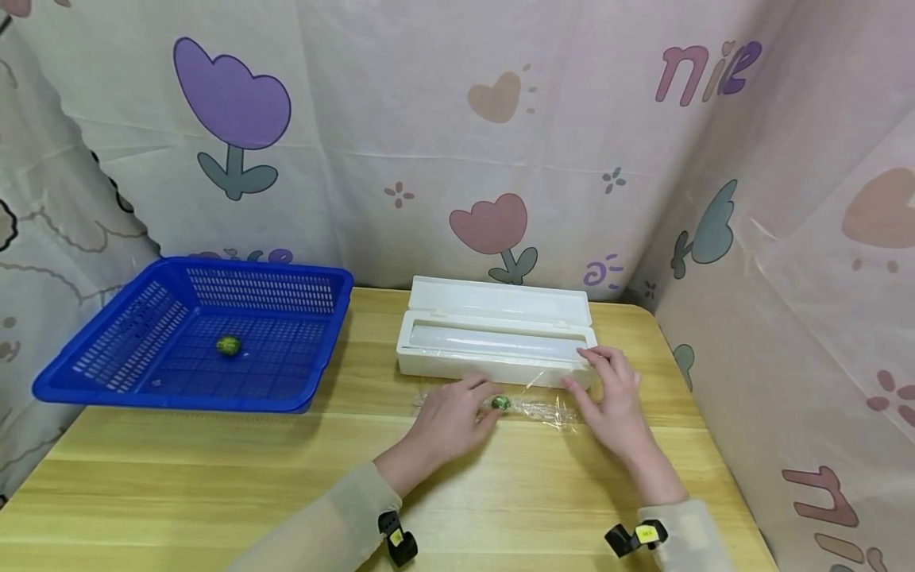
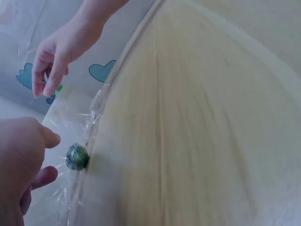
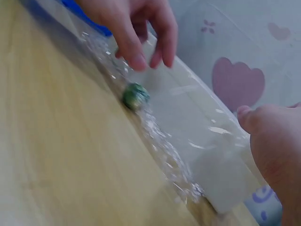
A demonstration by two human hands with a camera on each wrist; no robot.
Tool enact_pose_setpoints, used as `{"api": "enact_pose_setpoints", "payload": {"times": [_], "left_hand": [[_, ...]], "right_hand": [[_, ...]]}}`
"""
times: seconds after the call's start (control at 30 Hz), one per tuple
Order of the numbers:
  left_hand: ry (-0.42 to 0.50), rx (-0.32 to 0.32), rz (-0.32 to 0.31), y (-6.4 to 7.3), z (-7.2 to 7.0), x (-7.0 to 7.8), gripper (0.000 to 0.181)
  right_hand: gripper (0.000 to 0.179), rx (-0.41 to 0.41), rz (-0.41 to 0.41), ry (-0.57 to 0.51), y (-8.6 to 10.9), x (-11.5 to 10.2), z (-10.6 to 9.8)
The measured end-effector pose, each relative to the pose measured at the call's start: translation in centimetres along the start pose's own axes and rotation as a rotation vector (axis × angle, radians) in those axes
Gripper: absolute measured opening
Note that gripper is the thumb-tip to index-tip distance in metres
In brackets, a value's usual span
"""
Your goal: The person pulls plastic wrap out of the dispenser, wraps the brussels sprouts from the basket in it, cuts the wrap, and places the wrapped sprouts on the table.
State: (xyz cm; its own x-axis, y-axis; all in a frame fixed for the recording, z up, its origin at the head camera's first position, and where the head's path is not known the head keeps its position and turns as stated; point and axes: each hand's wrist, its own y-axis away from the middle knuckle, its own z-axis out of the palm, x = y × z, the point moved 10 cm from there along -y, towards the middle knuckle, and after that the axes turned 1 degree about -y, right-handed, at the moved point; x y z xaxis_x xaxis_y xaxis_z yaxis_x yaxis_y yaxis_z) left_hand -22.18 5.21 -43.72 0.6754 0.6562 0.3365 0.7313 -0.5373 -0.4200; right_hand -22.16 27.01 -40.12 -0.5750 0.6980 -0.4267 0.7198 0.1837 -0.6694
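Note:
A small green mottled ball lies in a strip of crumpled cling film on the table, in front of a white cling film box. My left hand is just left of the ball, its fingers loosely bent and its thumb near the ball; the left wrist view shows a gap between the hand and the ball. At the box's front right corner is my right hand, thumb low by the front wall and fingers at the top rim. A green spot shows beside its fingertips.
A blue plastic basket stands at the left with another green-yellow ball inside. The box's lid is raised at the back, showing the film roll. Printed curtains hang behind the wooden table.

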Motion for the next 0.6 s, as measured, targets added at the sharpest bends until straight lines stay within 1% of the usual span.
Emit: {"api": "enact_pose_setpoints", "payload": {"times": [0.13,0.27,0.47,0.6], "left_hand": [[0.001,0.024,0.015,0.0,-0.4,0.5,0.034],[0.011,0.023,0.013,0.0,-0.7,0.9,0.036],[0.015,0.023,0.020,0.0,-1.0,1.5,0.038],[-0.002,0.013,0.051,-0.2,-1.2,2.3,0.039]], "right_hand": [[0.062,-0.018,0.071,0.017,-0.1,1.7,-0.4],[0.068,-0.048,0.151,0.039,0.1,3.5,-0.4],[0.077,-0.120,0.262,0.049,0.5,5.8,0.3],[0.076,-0.170,0.307,0.045,0.8,7.0,0.9]]}}
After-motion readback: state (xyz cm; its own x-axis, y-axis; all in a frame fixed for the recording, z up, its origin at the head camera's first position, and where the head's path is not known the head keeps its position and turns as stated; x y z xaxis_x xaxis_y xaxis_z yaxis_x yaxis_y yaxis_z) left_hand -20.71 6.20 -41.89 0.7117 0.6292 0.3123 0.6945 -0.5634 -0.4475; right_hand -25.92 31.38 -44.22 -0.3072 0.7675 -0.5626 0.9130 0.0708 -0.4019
